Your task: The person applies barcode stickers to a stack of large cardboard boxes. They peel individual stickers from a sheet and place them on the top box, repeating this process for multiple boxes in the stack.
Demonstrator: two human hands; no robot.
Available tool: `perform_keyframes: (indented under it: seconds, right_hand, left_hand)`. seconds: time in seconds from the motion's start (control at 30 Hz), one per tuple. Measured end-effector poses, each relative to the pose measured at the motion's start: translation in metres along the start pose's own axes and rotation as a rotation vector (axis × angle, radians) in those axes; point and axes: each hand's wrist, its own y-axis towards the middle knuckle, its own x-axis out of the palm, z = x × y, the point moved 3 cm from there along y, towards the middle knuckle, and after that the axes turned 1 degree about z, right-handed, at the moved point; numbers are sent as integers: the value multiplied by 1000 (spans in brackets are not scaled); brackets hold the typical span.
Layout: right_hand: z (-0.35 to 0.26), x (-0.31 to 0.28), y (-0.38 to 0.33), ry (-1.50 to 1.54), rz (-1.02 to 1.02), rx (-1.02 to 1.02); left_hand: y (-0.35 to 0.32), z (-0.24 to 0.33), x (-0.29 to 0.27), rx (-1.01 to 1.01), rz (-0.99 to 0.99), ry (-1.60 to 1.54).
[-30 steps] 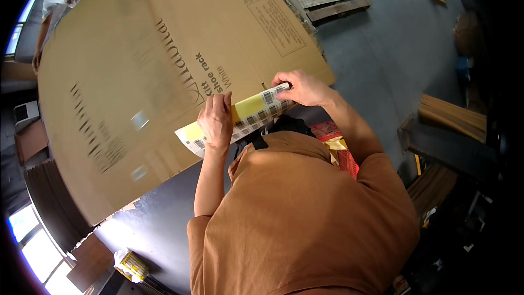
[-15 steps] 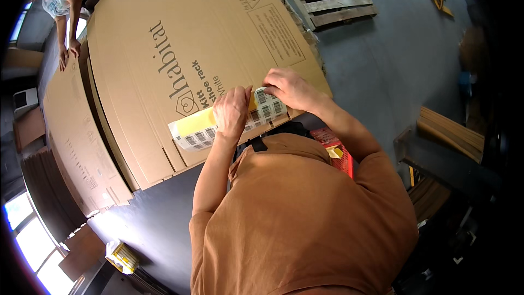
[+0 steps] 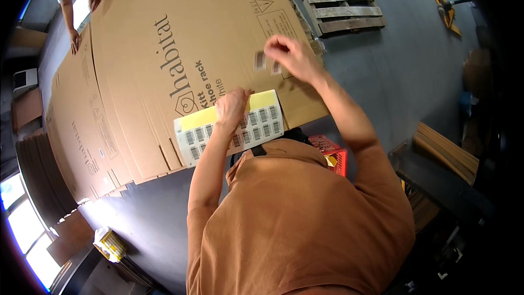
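A sheet of barcode labels [image 3: 262, 123] with a yellow strip along its far edge lies across the near edge of a large flat cardboard carton [image 3: 131, 76]. My left hand [image 3: 232, 110] is closed on the middle of the sheet, its fingers over the yellow strip. Above the carton, to the right of the sheet, my right hand [image 3: 297, 61] is pinched. Two small barcode labels [image 3: 259, 60] hang at its fingertips, smeared by motion.
Another person's hand [image 3: 75, 42] rests on flat cardboard [image 3: 76, 125] at the left. A wooden pallet [image 3: 338, 0] lies beyond the carton on the right. A red plastic basket [image 3: 338, 161] stands by my waist. Cardboard sheets [image 3: 447, 153] are stacked at the right.
My right hand has lifted off the sheet, moving away and slightly right with two labels. The sheet now lies flatter under my left hand. The other person's cardboard has shifted closer to the carton.
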Motion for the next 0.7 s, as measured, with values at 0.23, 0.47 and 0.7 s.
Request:
perform_keyframes:
  seconds: [0.23, 0.47, 0.7]
  right_hand:
    - [104, 36, 78, -262, -405, 280]
    - [117, 45, 78, -268, -335, 280]
    - [100, 52, 69, -499, -197, 250]
  left_hand:
    - [8, 15, 13, 153, 61, -150]
    - [19, 22, 13, 45, -14, -54]
    - [30, 26, 17, -19, -98, -3]
